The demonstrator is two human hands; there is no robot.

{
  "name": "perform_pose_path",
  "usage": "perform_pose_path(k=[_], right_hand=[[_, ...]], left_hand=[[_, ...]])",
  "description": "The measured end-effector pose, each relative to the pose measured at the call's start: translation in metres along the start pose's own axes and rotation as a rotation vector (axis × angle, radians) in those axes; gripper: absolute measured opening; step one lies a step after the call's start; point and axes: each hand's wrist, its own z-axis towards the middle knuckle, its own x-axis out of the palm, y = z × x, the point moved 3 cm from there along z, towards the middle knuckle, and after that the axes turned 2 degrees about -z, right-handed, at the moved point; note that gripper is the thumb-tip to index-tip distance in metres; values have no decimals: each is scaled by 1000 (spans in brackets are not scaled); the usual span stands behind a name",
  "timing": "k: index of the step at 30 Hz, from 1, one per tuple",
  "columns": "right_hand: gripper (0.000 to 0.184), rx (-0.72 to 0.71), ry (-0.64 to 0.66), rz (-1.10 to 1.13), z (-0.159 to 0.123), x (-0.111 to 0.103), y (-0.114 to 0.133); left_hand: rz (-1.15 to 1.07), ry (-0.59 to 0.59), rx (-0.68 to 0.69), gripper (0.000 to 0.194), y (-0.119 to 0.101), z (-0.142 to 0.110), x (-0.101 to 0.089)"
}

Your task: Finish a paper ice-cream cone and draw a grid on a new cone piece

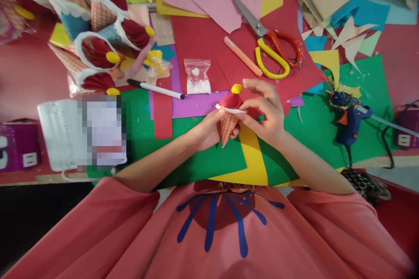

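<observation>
A craft ice cream cone (pixel 230 123) with an orange checked body, white trim, dark red top and yellow ball is held over the green sheet, its tip pointing down toward me. My left hand (pixel 211 131) grips the checked body, thumb in front and fingertips showing at the far side. At the other edge, the thumb and a finger of my right hand (pixel 268 115) pinch the white trim. The right index finger is raised beside the yellow ball. Just beyond the cone lies a small zip bag (pixel 197 76) of white pieces.
Scissors (pixel 258 28), an orange stick (pixel 242 56) and a marker (pixel 155 89) lie beyond my hands. Several similar cones (pixel 98 52) crowd the far left. On the right rests a blue glue gun (pixel 349 124) with a cord. A phone (pixel 106 133) and face mask (pixel 59 135) are left.
</observation>
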Motion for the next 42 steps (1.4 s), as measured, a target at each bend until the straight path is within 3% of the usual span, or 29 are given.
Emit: perform_pose_path(k=[4,12,18,26,35,39,42], right_hand=[[18,17,29,10,-1,0,-1],[11,28,59,17,0,0,0],[8,63,96,9,2,-3,1],[4,62,140,87,5,0,-3],[12,109,118,91,6,-1,-6],[23,115,127,153,9,-4,-3],[17,124,143,180,10,-5,-2]], left_hand=[[-17,-35,-9,53,-1,0,6],[8,-64,-37,58,-1,1,6],[15,-23,18,48,1,2,0],[114,-41,132,56,0,1,1],[130,-86,113,61,-2,2,-1],[100,-37,23,57,-4,2,3],[92,-23,15,55,-5,2,4]])
